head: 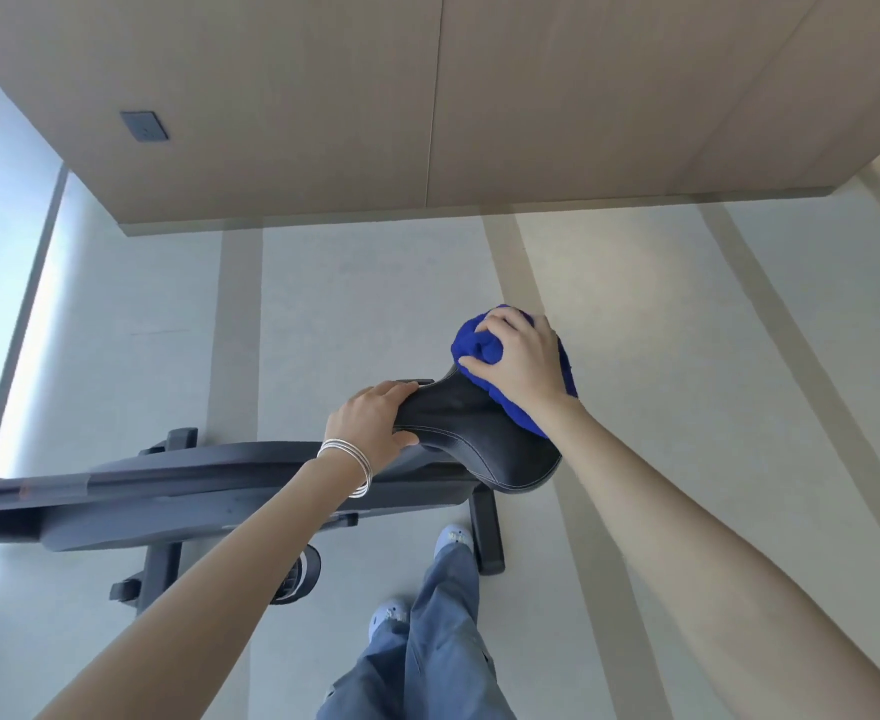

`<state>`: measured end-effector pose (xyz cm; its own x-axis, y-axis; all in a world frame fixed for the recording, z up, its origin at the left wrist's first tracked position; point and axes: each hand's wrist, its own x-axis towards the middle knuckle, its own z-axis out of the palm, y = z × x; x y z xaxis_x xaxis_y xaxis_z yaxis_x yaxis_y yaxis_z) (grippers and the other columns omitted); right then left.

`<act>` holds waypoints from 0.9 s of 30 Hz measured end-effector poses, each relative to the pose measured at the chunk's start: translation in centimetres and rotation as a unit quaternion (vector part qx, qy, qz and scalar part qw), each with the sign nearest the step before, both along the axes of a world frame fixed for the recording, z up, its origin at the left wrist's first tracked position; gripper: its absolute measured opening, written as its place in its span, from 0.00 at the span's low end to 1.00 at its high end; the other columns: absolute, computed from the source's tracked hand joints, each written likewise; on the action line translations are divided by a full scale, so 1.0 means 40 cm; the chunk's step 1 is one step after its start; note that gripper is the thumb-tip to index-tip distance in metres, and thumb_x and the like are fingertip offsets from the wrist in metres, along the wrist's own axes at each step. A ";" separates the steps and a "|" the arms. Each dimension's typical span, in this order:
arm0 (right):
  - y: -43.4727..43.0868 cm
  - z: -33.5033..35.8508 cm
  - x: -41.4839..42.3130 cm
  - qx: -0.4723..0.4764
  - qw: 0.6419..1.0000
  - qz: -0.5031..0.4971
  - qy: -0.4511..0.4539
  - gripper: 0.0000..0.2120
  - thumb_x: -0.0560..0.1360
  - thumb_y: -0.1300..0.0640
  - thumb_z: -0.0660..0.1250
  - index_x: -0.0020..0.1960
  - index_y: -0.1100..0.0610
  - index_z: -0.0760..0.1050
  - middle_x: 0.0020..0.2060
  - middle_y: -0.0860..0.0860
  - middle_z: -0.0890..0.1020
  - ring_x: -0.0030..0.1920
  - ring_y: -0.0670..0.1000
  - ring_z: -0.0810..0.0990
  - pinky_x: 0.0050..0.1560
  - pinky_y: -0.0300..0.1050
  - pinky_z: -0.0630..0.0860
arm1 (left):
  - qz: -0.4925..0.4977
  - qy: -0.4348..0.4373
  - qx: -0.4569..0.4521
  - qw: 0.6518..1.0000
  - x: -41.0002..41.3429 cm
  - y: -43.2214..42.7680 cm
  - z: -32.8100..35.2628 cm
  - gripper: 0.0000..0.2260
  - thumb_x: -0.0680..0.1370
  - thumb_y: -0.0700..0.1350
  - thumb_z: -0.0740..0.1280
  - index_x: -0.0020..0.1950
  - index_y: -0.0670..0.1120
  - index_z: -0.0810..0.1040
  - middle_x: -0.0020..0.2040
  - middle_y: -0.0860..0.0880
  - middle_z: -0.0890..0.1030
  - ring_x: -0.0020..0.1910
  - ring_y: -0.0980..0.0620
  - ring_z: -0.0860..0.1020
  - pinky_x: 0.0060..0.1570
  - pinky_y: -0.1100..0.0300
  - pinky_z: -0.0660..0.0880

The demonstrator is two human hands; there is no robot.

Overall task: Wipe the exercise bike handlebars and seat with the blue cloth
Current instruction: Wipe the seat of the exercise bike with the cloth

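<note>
The saddle is gripped at its nose by the left hand; the blue cloth, clutched by the right hand, is pressed at the far edge, where it could be swept off.

We see the seat, a black padded saddle with pale stitching along its edge, mounted level on the dark grey bike, which stands on the floor with its frame running off to the left. The seat's narrow nose points left and its wide rear points right. The cloth, bright blue and bunched into a thick wad, lies on the far side of the wide rear and spills over its edge. Our right hand grips the cloth from above, and our left hand holds the seat's nose.
</note>
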<state>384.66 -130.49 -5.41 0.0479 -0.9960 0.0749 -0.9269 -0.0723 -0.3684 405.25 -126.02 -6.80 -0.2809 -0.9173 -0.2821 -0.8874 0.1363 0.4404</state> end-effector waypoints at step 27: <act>0.209 -0.017 0.100 -0.114 0.958 0.258 0.057 0.09 0.62 0.56 0.73 0.42 0.54 0.78 0.52 0.50 0.82 0.45 0.61 0.77 0.46 0.53 0.76 | 0.047 0.019 -0.017 0.999 0.192 0.102 -0.019 0.31 0.73 0.51 0.70 0.73 0.49 0.62 0.72 0.50 0.68 0.68 0.47 0.67 0.61 0.51 0.72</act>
<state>388.67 -122.15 -6.09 0.5507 -0.7956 0.2526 -0.7787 -0.5986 -0.1877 412.92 -121.95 -7.56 -0.2034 -0.9492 -0.2402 -0.8792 0.0692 0.4713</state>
